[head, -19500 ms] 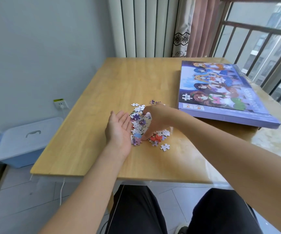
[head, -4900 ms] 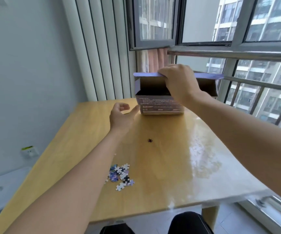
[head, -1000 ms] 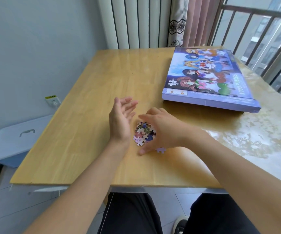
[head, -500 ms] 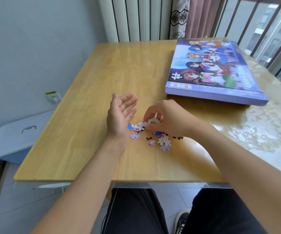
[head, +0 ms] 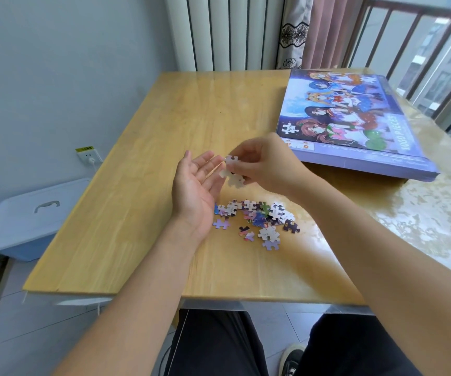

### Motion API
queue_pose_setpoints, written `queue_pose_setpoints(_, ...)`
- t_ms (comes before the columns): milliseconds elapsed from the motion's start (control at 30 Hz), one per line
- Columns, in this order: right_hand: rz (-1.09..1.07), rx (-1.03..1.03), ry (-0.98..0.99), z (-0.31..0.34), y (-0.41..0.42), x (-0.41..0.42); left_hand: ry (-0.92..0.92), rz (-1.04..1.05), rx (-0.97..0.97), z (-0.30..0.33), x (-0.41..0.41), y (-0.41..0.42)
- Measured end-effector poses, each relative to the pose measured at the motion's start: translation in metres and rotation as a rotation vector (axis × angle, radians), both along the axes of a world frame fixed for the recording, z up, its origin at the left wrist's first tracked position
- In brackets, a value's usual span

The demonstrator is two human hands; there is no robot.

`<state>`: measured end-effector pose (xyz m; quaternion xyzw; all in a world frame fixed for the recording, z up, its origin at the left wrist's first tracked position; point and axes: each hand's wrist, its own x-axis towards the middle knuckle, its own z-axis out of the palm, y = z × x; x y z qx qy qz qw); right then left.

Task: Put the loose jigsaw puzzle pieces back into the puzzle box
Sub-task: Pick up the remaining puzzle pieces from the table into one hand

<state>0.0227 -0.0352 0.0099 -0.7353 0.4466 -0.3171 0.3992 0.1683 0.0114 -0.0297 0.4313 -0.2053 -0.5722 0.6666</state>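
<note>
While my right hand (head: 262,165) pinches a few pale puzzle pieces (head: 232,172) between thumb and fingertips, lifted clear of the desk (head: 143,191), my left hand (head: 195,188) waits just beside it, palm up and fingers relaxed, holding nothing that I can see. So the right grip is grasping pieces and the left is released, cupped as a tray.

Below the hands, the rest of the loose pieces (head: 256,218) lie in a small scatter near the desk's front edge, some overlapping, a few stray ones at the fringe. The puzzle box (head: 354,123) sits flat at the far right of the desk, well apart from the pile, and it looks closed from here.

I judge the step in hand to be loading the left palm. To do it well I would lower the pinched pieces right onto the palm before letting go, keep that palm level and slightly cupped, and gather the scatter inward instead of picking singles. The thin pieces slip easily, so a modest handful is safer than a heaped one. The box will need opening before anything can go in.
</note>
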Motion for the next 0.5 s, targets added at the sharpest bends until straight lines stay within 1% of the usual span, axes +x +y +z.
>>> queue_pose_setpoints(33,0.032,0.106,-0.107,0.003,0.003,0.006,0.061,-0.02,0.005,0.0,0.001,-0.001)
queue_pose_setpoints(67,0.065,0.172,-0.155,0.005,0.006,0.012,0.137,-0.038,0.013,0.0,0.002,-0.001)
queue_pose_setpoints(100,0.083,0.156,-0.116,0.005,0.008,0.018,0.211,-0.046,0.025,0.001,0.004,-0.002)
queue_pose_setpoints(133,0.084,0.044,0.002,0.006,0.008,0.021,0.279,-0.042,0.04,0.001,0.006,-0.003)
queue_pose_setpoints(200,0.068,-0.256,0.241,0.011,0.012,0.019,0.375,-0.019,0.058,0.0,0.009,-0.004)
queue_pose_setpoints(233,0.072,-0.335,0.305,0.015,0.014,0.012,0.408,-0.014,0.054,-0.001,0.01,-0.004)
queue_pose_setpoints(267,0.099,-0.339,0.378,0.019,0.014,0.001,0.442,-0.018,0.045,-0.002,0.011,-0.003)
queue_pose_setpoints(300,0.144,-0.273,0.494,0.021,0.016,-0.014,0.481,-0.029,0.034,-0.002,0.011,-0.002)
queue_pose_setpoints(367,0.26,-0.066,0.8,0.022,0.02,-0.041,0.552,-0.037,0.011,-0.002,0.012,-0.001)
queue_pose_setpoints(400,0.295,-0.004,0.888,0.021,0.023,-0.051,0.575,-0.043,0.007,-0.001,0.011,0.0)
queue_pose_setpoints(433,0.313,0.026,0.907,0.019,0.026,-0.057,0.595,-0.047,0.006,-0.001,0.011,0.0)
queue_pose_setpoints(500,0.299,0.011,0.851,0.011,0.033,-0.059,0.642,-0.049,0.019,0.0,0.011,0.001)
